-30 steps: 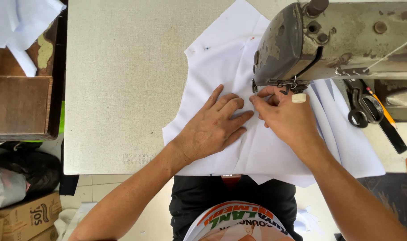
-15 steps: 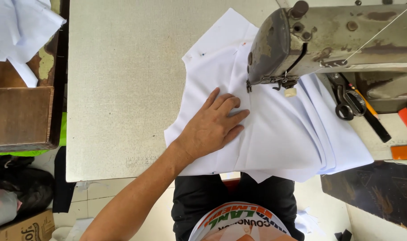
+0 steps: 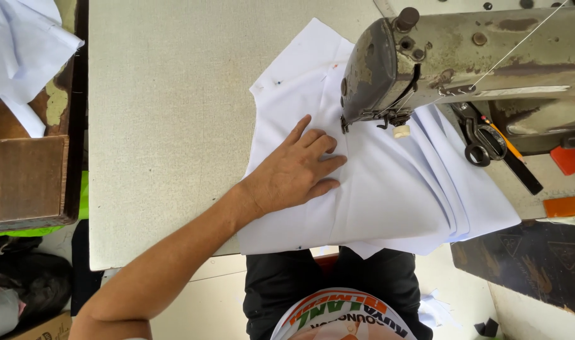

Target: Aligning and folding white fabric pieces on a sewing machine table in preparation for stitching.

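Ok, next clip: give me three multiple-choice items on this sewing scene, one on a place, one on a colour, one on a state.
1. Where does the left hand rest?
A. on the scissors
B. flat on the fabric
C. on the wooden box

2. What colour is the fabric?
A. white
B. blue
C. black

3. How is the left hand?
A. clenched in a fist
B. pinching a pin
C. open, fingers spread

Key: B, its palm lies on the cloth left of the sewing machine; A, the cloth is plain white; C, fingers lie flat and apart.

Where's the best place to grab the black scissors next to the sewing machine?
Probably the black scissors by their round finger loops, coming from the person's near side: the loops point toward the body and lie open on the table, while the blade end tucks under the sewing machine.
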